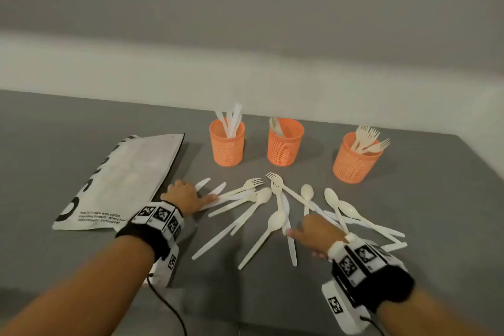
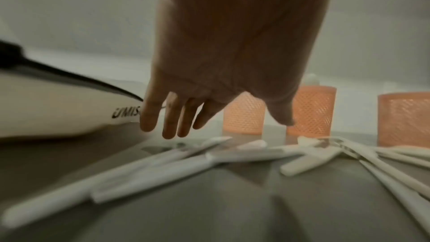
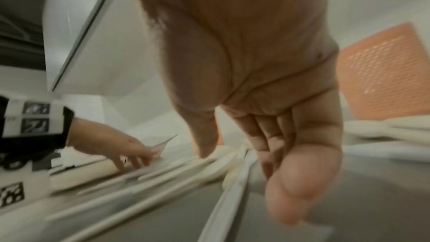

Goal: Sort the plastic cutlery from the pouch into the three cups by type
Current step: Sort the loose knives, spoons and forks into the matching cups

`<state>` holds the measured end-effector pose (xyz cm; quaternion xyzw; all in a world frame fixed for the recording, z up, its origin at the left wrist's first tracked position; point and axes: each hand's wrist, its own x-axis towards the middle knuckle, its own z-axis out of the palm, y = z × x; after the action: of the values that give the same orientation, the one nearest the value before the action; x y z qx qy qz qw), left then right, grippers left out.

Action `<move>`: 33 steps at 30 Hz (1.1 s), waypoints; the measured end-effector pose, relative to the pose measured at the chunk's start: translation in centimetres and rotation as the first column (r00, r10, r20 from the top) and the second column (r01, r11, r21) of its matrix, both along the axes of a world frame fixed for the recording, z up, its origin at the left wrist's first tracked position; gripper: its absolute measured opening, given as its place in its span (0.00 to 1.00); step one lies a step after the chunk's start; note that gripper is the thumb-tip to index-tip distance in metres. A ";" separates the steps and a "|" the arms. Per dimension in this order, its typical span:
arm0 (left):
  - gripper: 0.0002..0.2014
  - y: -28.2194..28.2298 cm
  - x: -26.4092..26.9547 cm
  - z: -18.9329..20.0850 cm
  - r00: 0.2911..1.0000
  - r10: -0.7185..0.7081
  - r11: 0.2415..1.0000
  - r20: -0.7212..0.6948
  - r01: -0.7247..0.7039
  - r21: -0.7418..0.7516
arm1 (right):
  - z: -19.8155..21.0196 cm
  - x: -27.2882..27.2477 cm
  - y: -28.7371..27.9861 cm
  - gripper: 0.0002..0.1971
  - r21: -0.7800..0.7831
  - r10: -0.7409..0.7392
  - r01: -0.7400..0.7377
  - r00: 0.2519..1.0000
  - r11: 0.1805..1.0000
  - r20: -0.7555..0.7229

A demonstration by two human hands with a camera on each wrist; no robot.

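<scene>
Head view: cutlery pile [image 1: 272, 207] between hands, under fingertips.

Lighting's pretty dim and flat, kinda greenish-grey overall. The head view is soft, with faint shadows beside the orange cups [image 1: 227, 144] on the counter [image 1: 81, 267] and straight lines bowing toward the edges. Both wrist views are worse: smeary motion blur on the cutlery [image 2: 163, 168], and the right hand [image 3: 244, 62] is out of focus up close.
</scene>
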<state>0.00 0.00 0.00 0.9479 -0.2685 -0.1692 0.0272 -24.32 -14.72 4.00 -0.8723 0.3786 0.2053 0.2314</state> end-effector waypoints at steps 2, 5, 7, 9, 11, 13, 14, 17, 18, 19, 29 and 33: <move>0.58 -0.9 -0.7 0.3 0.999 -0.033 0.998 -0.031 0.034 0.058 | -0.2 1.4 0.5 0.24 -0.041 -0.008 0.008 1.000 0.999 0.005; 0.62 -2.7 -2.2 0.0 0.990 -0.131 0.990 -0.044 0.133 0.037 | -1.1 3.7 1.0 0.27 -0.039 0.041 -0.040 0.999 0.998 0.018; 0.64 -3.7 -3.5 0.1 0.975 -0.221 0.972 -0.036 0.223 0.069 | -2.2 5.0 1.0 0.29 -0.084 0.088 -0.089 0.996 0.992 -0.018; 0.59 -4.5 -4.1 -0.5 0.959 -0.284 0.951 -0.010 0.283 0.125 | -2.9 5.9 1.1 0.27 -0.149 0.081 -0.086 0.996 0.985 -0.040; 0.49 -5.0 -4.4 -0.9 0.925 -0.378 0.911 0.025 0.367 0.189 | -3.4 6.3 1.2 0.25 -0.164 0.060 -0.063 0.998 0.985 -0.022; 0.33 -5.3 -4.7 -0.8 0.897 -0.440 0.888 0.049 0.426 0.174 | -3.6 6.5 1.1 0.21 -0.163 0.019 -0.013 0.999 0.987 0.037; 0.26 -5.4 -4.8 -0.8 0.889 -0.452 0.885 0.064 0.439 0.157 | -3.6 6.4 1.0 0.21 -0.148 -0.026 0.036 0.997 0.988 0.071; 0.15 -5.7 -4.9 -0.8 0.904 -0.422 0.900 0.065 0.410 0.146 | -3.7 6.3 0.7 0.20 -0.131 -0.110 0.122 0.989 0.984 0.095; 0.15 -5.8 -5.0 -0.7 0.909 -0.412 0.904 0.063 0.400 0.151 | -3.7 6.3 0.7 0.19 -0.126 -0.125 0.136 0.988 0.983 0.091; 0.15 -5.9 -5.2 -0.5 0.920 -0.390 0.912 0.050 0.378 0.156 | -3.6 6.4 0.8 0.17 -0.121 -0.130 0.139 0.989 0.983 0.075; 0.18 -5.8 -5.8 -0.5 0.933 -0.360 0.927 0.015 0.356 0.115 | -2.8 6.4 1.9 0.25 -0.154 -0.118 0.120 0.993 0.981 0.017; 0.15 -5.1 -4.7 0.8 0.942 -0.329 0.943 -0.072 0.323 -0.080 | -0.4 5.2 1.6 0.21 -0.011 -0.179 0.180 0.981 0.984 0.081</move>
<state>-4.68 -5.07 0.81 0.8810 -0.4258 -0.2021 0.0417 -19.13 -13.08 3.63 -0.8442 0.4480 0.1452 0.2562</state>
